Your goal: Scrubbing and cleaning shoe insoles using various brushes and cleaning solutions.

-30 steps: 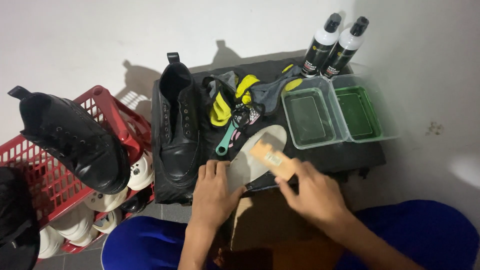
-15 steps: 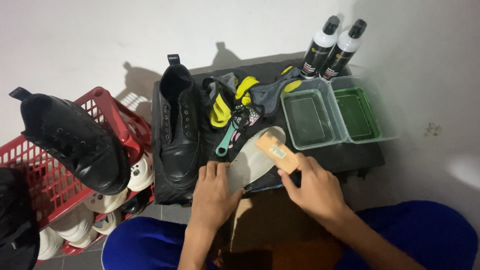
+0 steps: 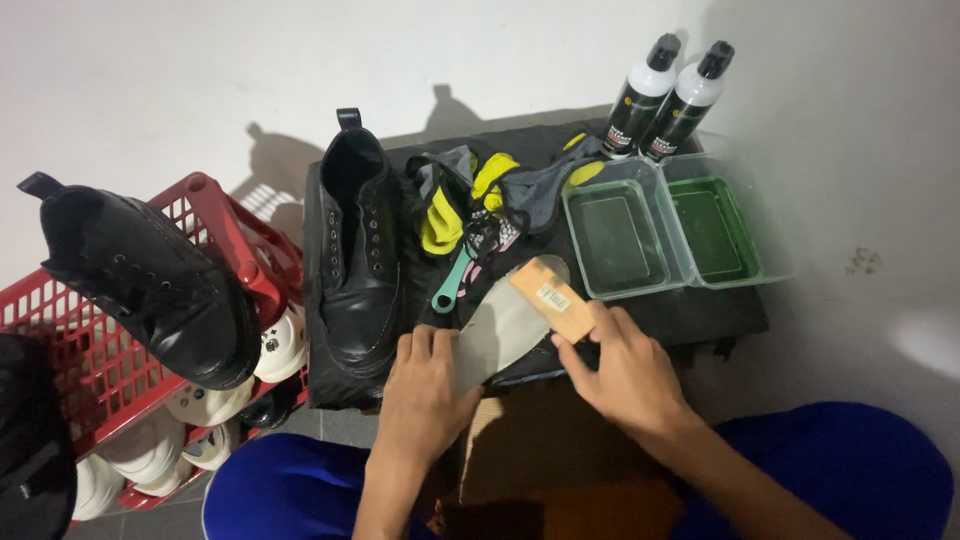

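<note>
Brush (image 3: 552,298) slid back down insole (image 3: 500,325); right hand (image 3: 625,375) grips brush, left hand (image 3: 425,390) pins insole heel.

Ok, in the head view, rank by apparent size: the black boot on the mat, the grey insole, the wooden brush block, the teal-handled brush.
1. Black leather boot on the mat, clearly largest.
2. Pale grey insole, partly covered by the left hand.
3. Wooden brush block in the right hand and teal-handled brush: both partly hidden, too close to rank.
</note>
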